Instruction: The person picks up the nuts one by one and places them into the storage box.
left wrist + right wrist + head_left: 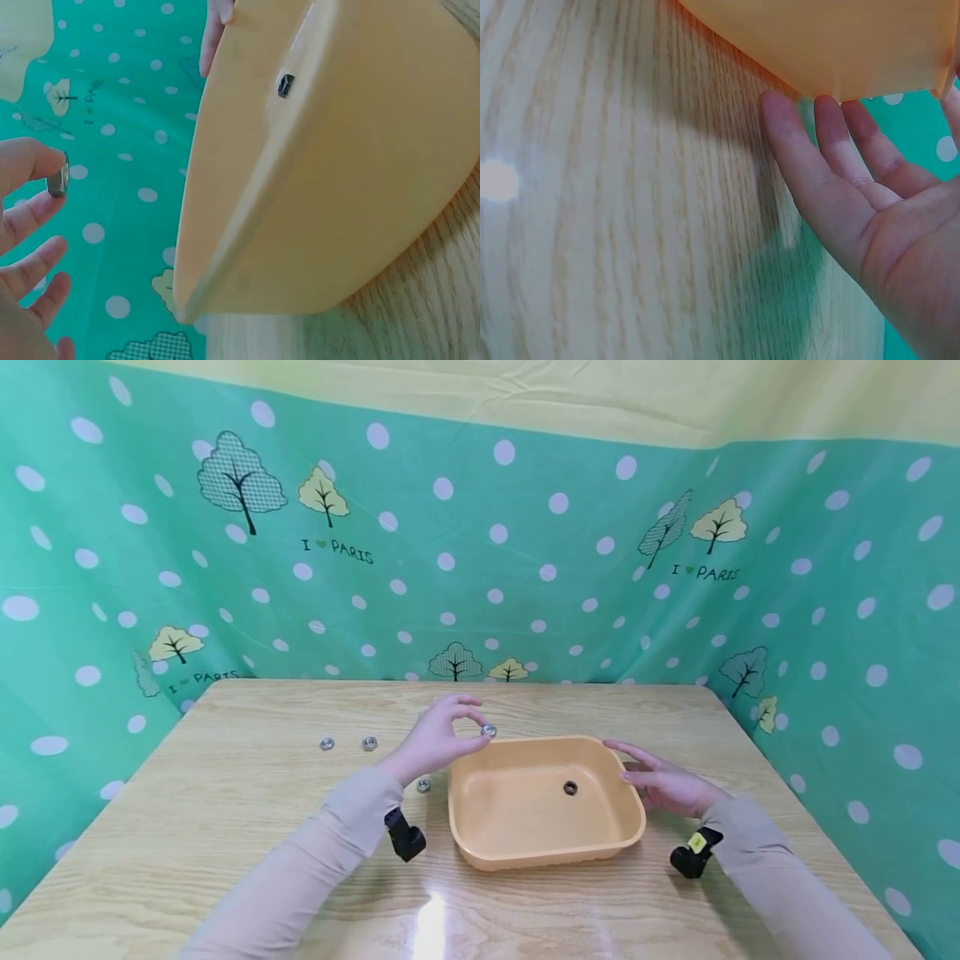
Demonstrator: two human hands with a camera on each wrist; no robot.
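Between thumb and forefinger my left hand [437, 739] pinches a silver hex nut [489, 730], held up near the back left corner of an orange plastic bin [547, 857]. In the left wrist view the same nut [58, 177] shows edge-on at the fingertips, apart from the bin's rim. A dark nut [571, 787] lies on the bin floor, right of its middle. My right hand [667, 781] touches the bin's right side with extended fingers. From the right wrist view, its fingertips [780, 112] meet the lower outside of the bin wall.
Two silver nuts, one [326, 744] farther left and another [370, 743] nearer the bin, lie on the wooden table [247, 810]. A third nut [423, 784] sits beside the bin's left wall, below my left wrist. A green dotted curtain [465, 568] borders the table's back and sides.
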